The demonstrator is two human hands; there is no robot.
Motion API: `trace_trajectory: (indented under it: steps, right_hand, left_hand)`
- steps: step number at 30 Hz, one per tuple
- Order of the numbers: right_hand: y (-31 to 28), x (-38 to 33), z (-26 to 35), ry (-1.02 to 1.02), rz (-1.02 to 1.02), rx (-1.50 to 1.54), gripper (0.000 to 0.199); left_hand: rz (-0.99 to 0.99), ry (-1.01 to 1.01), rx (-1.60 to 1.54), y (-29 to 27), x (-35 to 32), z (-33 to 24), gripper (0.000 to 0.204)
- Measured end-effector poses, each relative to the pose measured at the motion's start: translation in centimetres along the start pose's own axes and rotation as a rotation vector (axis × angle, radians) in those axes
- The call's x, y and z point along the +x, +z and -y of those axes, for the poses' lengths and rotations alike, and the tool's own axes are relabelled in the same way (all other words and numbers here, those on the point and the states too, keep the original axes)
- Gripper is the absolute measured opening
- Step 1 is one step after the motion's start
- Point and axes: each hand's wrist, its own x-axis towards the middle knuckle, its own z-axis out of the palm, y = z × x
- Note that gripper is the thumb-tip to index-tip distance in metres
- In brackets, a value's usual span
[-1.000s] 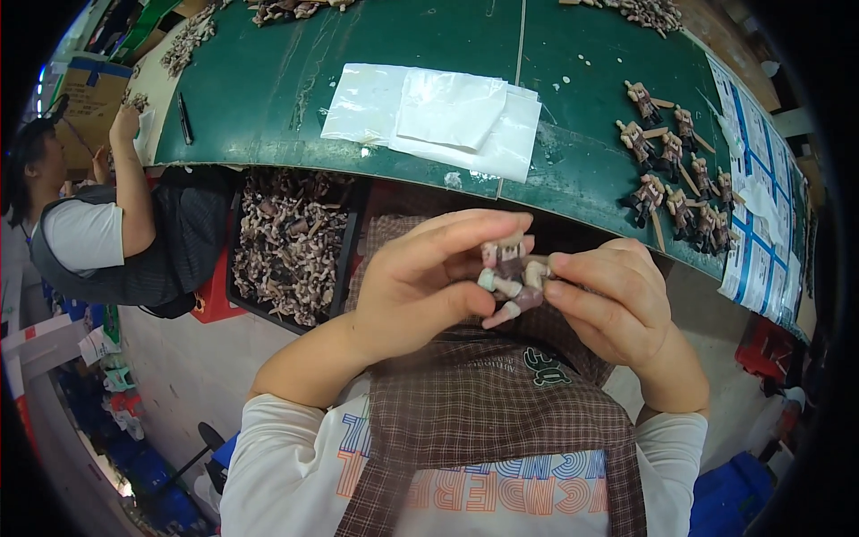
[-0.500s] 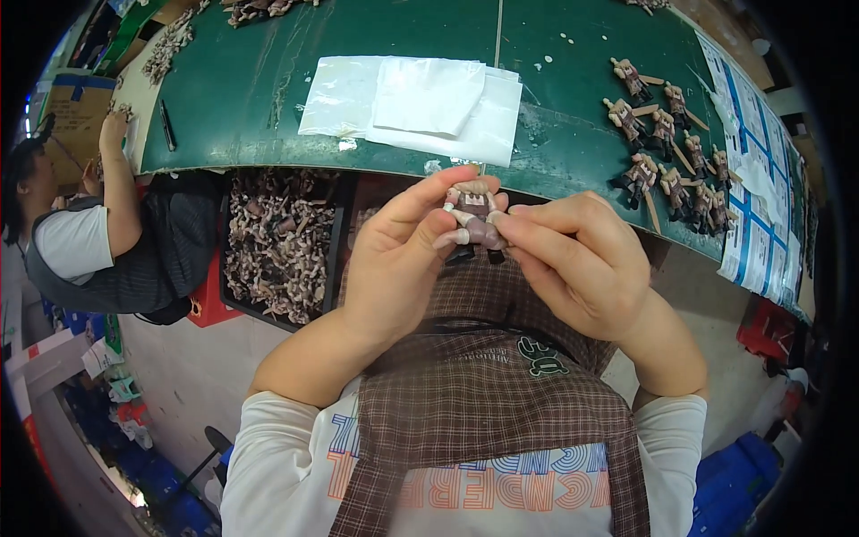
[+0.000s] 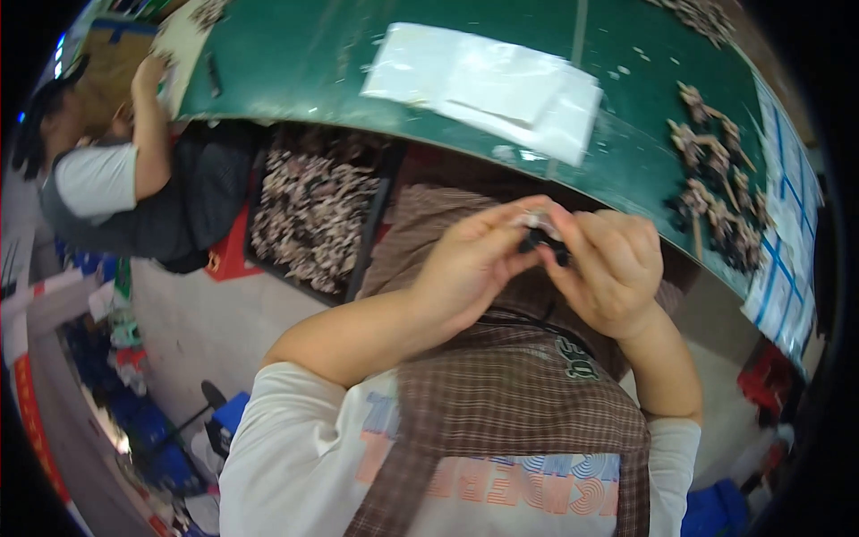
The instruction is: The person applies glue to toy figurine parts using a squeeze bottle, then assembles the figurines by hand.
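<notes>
Black-and-pale small part point(image 3: 540, 231): pinched between the fingertips of both hands, held in front of the chest just below the green table point(image 3: 304, 63) edge. Left hand point(image 3: 470, 264) closes thumb and forefinger on its left side; right hand point(image 3: 608, 268) grips its right side. Nearby: clear plastic bags point(image 3: 492, 85) on the table, tray of brown parts point(image 3: 313, 215) beneath, loose parts pile point(image 3: 716, 192) at right.

Plastic sheets point(image 3: 501, 85) on table point(image 3: 304, 63); parts bin point(image 3: 313, 219) beneath, left
</notes>
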Motion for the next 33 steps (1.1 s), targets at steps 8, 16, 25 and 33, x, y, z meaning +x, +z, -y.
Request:
trace_trajectory:
  steps: [8,16,25,33]
  right_hand:
    - [3.7,-0.9,1.9,0.394,0.332,0.459,0.062]
    - [2.5,-1.3,2.0,0.255,0.426,0.566,0.043]
    - [-5.7,3.3,-9.4,0.351,-0.013,-0.052,0.019]
    - [-1.9,10.7,-27.4,0.384,0.078,-0.573,0.029]
  left_hand:
    - [-0.204,0.04,0.258,-6.1,-1.4,-1.4,0.02]
    - [-0.799,0.872,1.598,-20.2,1.2,-14.4,0.033]
    - [0.088,0.952,1.887,-1.8,2.2,-5.6,0.006]
    - [0.293,1.065,1.827,10.1,13.4,-0.1,0.049]
